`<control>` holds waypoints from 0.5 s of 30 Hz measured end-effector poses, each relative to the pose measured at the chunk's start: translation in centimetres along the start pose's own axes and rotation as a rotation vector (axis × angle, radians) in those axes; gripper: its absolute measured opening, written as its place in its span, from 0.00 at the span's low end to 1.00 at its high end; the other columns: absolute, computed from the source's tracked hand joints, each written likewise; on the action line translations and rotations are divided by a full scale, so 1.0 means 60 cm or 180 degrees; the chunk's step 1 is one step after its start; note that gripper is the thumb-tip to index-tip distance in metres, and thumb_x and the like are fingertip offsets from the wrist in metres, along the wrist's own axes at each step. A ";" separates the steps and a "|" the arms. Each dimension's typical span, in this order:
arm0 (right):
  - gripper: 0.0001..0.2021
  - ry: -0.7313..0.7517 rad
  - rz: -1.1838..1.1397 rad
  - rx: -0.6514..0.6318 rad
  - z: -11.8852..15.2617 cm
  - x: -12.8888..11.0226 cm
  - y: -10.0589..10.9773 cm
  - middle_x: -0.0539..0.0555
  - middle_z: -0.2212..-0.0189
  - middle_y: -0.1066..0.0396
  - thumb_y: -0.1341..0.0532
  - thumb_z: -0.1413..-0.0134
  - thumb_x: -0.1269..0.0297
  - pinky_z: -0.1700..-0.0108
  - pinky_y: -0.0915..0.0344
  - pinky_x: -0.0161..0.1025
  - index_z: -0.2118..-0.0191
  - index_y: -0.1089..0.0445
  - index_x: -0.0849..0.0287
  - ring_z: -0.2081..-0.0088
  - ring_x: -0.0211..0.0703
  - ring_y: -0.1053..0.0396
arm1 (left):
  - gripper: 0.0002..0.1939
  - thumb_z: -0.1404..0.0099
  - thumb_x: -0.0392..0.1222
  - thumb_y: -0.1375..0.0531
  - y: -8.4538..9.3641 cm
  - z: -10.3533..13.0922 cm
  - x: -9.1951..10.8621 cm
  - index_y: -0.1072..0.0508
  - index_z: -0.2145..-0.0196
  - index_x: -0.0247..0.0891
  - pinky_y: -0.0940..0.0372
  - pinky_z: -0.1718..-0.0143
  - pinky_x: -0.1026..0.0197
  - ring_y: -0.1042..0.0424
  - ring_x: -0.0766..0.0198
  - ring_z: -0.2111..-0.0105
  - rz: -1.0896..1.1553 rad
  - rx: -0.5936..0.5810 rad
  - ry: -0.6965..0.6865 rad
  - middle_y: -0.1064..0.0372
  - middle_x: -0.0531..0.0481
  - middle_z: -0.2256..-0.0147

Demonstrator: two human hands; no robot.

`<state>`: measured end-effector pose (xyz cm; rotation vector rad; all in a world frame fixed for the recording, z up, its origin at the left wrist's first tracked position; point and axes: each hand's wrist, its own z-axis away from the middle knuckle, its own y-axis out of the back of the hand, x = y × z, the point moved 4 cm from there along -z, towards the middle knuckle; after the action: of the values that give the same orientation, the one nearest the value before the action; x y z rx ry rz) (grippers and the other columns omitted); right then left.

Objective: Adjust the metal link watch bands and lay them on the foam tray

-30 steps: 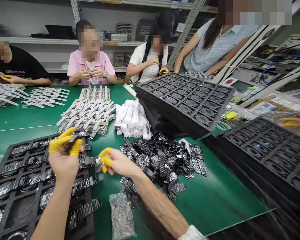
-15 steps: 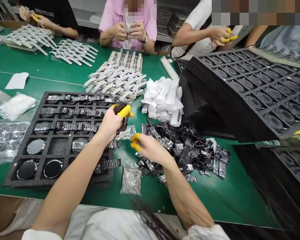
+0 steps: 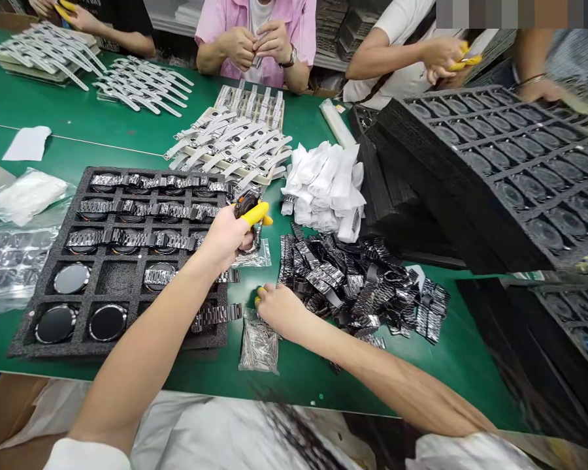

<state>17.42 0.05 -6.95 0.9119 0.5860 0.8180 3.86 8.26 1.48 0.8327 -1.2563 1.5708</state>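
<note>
My left hand point(image 3: 232, 235), with yellow covers on its fingertips, is closed around a dark watch point(image 3: 246, 203) just past the right edge of the black foam tray point(image 3: 91, 267). That tray holds round watches, many with dark metal link bands. My right hand point(image 3: 281, 310) is bent down at the top of a clear bag of small metal pins point(image 3: 259, 346). Its fingers are curled and mostly hidden, so what they hold, if anything, cannot be made out. Beside it on the right lies a heap of dark metal bands point(image 3: 343, 281).
White-strapped watches point(image 3: 235, 143) lie beyond the foam tray. White wrapped packets point(image 3: 323, 183) sit behind the bands. Stacked black foam trays point(image 3: 451, 189) rise at the right. Plastic bags point(image 3: 19, 241) lie at the left. Several people work across the green table point(image 3: 122, 140).
My right hand has moved down to the top of the pin bag, and its fingers have curled. My left hand still holds the watch. The view has shifted slightly.
</note>
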 end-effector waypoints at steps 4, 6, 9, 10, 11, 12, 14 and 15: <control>0.09 0.0040 -0.0244 0.0097 0.001 0.018 0.015 0.69 0.60 0.23 0.38 0.44 0.81 0.63 0.33 0.45 0.60 0.22 0.65 0.58 0.57 0.24 | 0.14 0.37 0.45 0.30 0.003 -0.004 -0.001 0.24 0.58 0.34 0.46 0.79 0.67 0.43 0.76 0.81 -0.0591 0.0010 -0.0403 0.27 0.51 0.68; 0.07 0.0043 -0.0408 0.0241 0.008 0.046 0.026 0.64 0.60 0.23 0.39 0.42 0.78 0.63 0.33 0.43 0.62 0.25 0.63 0.61 0.51 0.24 | 0.16 0.36 0.40 0.33 0.005 -0.005 0.003 0.24 0.51 0.35 0.32 0.68 0.62 0.31 0.68 0.72 -0.1309 0.0106 -0.1031 0.24 0.47 0.62; 0.04 0.0058 -0.1932 0.1158 0.024 0.101 0.057 0.56 0.63 0.24 0.42 0.38 0.73 0.66 0.32 0.38 0.62 0.32 0.58 0.66 0.43 0.26 | 0.24 0.37 0.35 0.36 0.005 0.001 0.004 0.26 0.42 0.36 0.28 0.48 0.49 0.24 0.54 0.54 -0.2514 0.0114 -0.1887 0.23 0.41 0.51; 0.02 0.0079 -0.2770 0.1641 0.031 0.120 0.069 0.53 0.65 0.26 0.42 0.37 0.70 0.69 0.33 0.37 0.62 0.34 0.56 0.68 0.41 0.27 | 0.26 0.37 0.34 0.36 0.005 0.002 0.002 0.27 0.41 0.36 0.29 0.45 0.46 0.24 0.51 0.50 -0.2807 0.0069 -0.2025 0.24 0.40 0.49; 0.03 0.0128 -0.3623 0.2139 0.037 0.137 0.079 0.51 0.67 0.28 0.41 0.36 0.66 0.73 0.35 0.35 0.63 0.36 0.55 0.71 0.39 0.29 | 0.27 0.38 0.33 0.36 0.005 0.003 -0.001 0.27 0.40 0.36 0.29 0.43 0.44 0.24 0.48 0.48 -0.3013 0.0017 -0.2099 0.25 0.39 0.47; 0.06 0.0197 -0.4358 0.2571 0.041 0.149 0.088 0.49 0.68 0.30 0.39 0.36 0.61 0.77 0.38 0.34 0.63 0.37 0.54 0.74 0.38 0.32 | 0.29 0.39 0.32 0.37 0.006 0.004 -0.004 0.28 0.40 0.36 0.30 0.42 0.43 0.25 0.47 0.46 -0.3147 -0.0032 -0.2128 0.25 0.38 0.46; 0.12 0.0356 -0.5281 0.3108 0.041 0.159 0.103 0.46 0.71 0.33 0.34 0.39 0.55 0.81 0.43 0.32 0.63 0.36 0.54 0.78 0.35 0.37 | 0.30 0.40 0.30 0.38 0.008 0.005 -0.007 0.28 0.39 0.36 0.30 0.40 0.43 0.25 0.46 0.45 -0.3308 -0.0082 -0.2157 0.26 0.38 0.45; 0.13 0.0418 -0.5575 0.3253 0.038 0.158 0.111 0.45 0.71 0.34 0.32 0.41 0.54 0.82 0.45 0.31 0.63 0.35 0.54 0.78 0.34 0.38 | 0.31 0.40 0.29 0.39 0.008 0.006 -0.007 0.28 0.38 0.37 0.30 0.41 0.43 0.24 0.46 0.46 -0.3376 -0.0092 -0.2172 0.26 0.38 0.46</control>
<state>22.09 9.14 -1.05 0.8144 1.5926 -1.1250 3.51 7.80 1.02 1.7280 -0.9573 0.4083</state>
